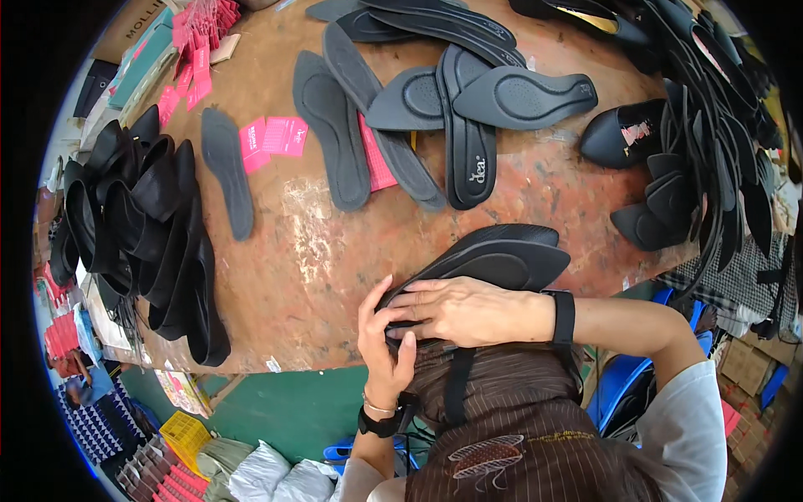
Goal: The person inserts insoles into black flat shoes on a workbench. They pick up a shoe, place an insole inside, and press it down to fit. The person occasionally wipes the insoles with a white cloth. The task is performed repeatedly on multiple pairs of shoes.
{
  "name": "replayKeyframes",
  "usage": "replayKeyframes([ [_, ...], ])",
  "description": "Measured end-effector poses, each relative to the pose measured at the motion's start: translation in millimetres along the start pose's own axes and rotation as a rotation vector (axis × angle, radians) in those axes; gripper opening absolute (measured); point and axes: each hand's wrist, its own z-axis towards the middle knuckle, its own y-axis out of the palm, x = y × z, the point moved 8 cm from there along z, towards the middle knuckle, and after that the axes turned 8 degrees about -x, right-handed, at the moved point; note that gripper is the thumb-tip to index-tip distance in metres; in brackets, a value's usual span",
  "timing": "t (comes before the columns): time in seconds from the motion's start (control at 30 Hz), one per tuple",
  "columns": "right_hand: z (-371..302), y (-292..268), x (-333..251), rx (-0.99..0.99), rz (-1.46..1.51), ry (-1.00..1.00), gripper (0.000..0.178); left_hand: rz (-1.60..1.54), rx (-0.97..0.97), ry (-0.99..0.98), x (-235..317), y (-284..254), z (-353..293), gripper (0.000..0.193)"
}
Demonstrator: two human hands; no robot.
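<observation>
A black pointed insole [502,266] lies near the table's front edge, its toe to the right, with a second dark pointed piece [519,234] behind it. What that second piece is, I cannot tell. My left hand [386,347] is curled round the heel end of the insole, thumb on the near side. Across its near half lies my right hand [464,311], fingers bent over the heel end and meeting the left fingers. The heel end is mostly hidden by both hands.
On the brown table [284,293], several grey and black insoles [330,125] lie loose or crossed at the back. Black shoe uppers [150,226] are heaped at the left. More black pieces hang at the right beside a black shoe [621,135]. Pink tags [284,136] lie between insoles.
</observation>
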Motion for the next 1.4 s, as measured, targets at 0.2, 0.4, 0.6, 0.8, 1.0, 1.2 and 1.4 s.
replayKeyframes([
  [0.2, -49, -29, -10, 0.172, -0.357, 0.401, 0.039, -0.011, 0.021, -0.042, 2, 3, -6, 0.029],
  [0.4, -88, -101, -1, 0.666, -0.546, 0.597, 0.032, 0.098, -0.147, -0.093, 45, 51, -15, 0.065],
  [0.6, -146, -135, 55, 0.900, 0.241, 0.918, 0.041, 0.256, -0.335, -0.028, 67, 84, -6, 0.098],
  [0.8, -131, -120, 17, 0.821, 0.270, 0.659, 0.022, 0.243, -0.337, 0.025, 62, 88, -3, 0.111],
  [1.0, -110, -59, -45, 0.521, -0.043, 0.710, 0.022, 0.221, -0.210, 0.160, 40, 95, -3, 0.123],
  [1.2, -111, -34, -25, 0.604, -0.285, 0.843, 0.056, 0.284, -0.273, 0.083, 54, 124, 6, 0.119],
  [1.4, -114, -52, 14, 0.633, -0.340, 0.873, 0.032, 0.290, -0.278, 0.058, 42, 127, 8, 0.127],
])
